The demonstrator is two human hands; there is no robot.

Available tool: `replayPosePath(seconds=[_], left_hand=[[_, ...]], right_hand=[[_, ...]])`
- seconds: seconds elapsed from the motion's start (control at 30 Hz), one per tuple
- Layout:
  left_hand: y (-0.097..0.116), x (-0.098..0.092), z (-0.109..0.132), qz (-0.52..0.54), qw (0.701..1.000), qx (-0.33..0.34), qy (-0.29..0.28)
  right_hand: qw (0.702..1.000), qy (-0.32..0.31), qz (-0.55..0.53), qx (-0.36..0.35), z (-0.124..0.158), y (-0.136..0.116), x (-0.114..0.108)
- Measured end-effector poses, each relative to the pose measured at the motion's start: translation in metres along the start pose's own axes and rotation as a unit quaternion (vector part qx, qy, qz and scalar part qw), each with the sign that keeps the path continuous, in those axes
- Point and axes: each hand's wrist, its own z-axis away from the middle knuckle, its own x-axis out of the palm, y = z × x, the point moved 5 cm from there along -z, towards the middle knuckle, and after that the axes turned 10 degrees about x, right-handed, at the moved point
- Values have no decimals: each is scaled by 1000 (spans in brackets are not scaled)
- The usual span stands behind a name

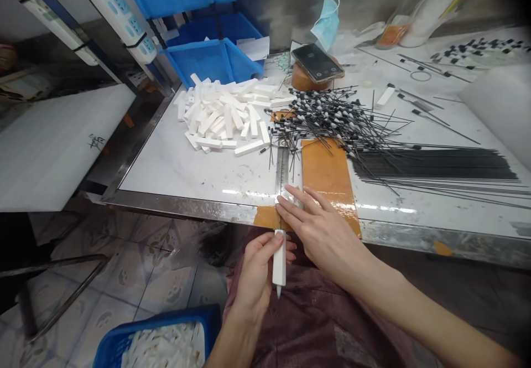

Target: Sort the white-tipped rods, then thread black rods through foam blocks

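My left hand (261,257) is closed around a white rectangular block (279,263), held upright just off the table's front edge. A pale pointed tip sticks out of the block's lower end. From its upper end a thin dark line, seemingly a rod, runs towards the table edge. My right hand (319,227) lies with fingers stretched over the edge, on a steel ruler (282,163) and the orange tape (265,216). Whether its fingertips press on the rod I cannot tell. Beside that hand lies an orange-brown taped sheet (327,174).
White blocks (226,116) are heaped at the back left, below blue bins (211,61). Black rods with small end pieces (336,113) form a tangled pile; plain black rods (435,166) lie right. A phone (317,62) rests behind. A blue basket (112,346) stands on the floor.
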Motion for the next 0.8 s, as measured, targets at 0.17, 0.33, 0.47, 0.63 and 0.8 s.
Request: replayPosePath(seconds=[0.17,0.33,0.47,0.63,0.8], left_hand=[[4,-5,8,-22,1000,-2,-19],[33,-19,46,-324,912,246,-40],[53,-7,79,-562,654,503,-59],[58,-12,86,-604,536,587,60],[47,-37,55,-385,840,381,35]], right_hand=[[998,46,-47,-26,16,-6,-22],[979,151,-99,-90,62,-21,-78],[991,120,-59,-19,86,-7,-73],[941,-31,-257,218,123,37,-22],[885,-55,-363,287,166,44,5]])
